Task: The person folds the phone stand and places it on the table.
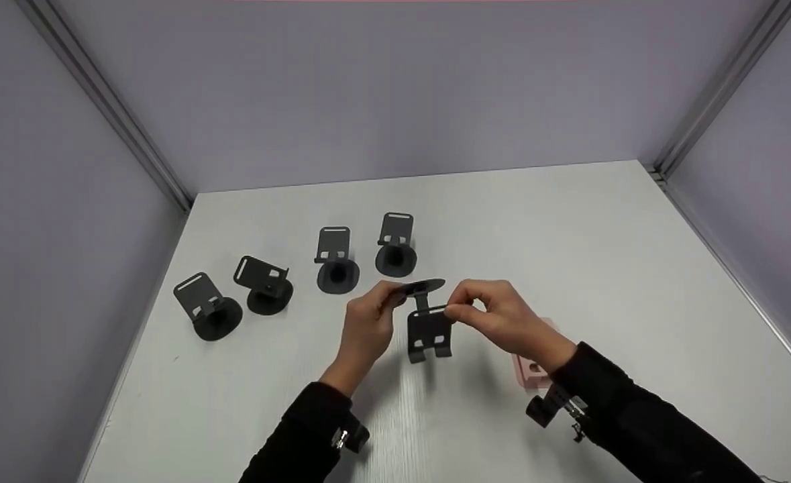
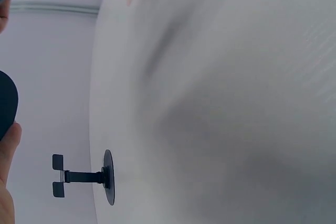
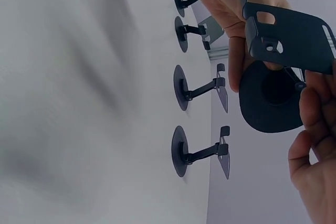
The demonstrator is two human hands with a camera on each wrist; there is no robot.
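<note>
I see four finished stands [image 1: 336,261] lined up on the table [image 1: 603,255] behind my hands. Above it, my left hand [image 1: 367,323] pinches the black stand's [image 1: 427,322] round base; my right hand [image 1: 502,318] pinches its plate, hanging downward, equally close.

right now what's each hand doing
Left hand: pinches the round base of the black stand.
Right hand: pinches the same stand's plate.
</note>
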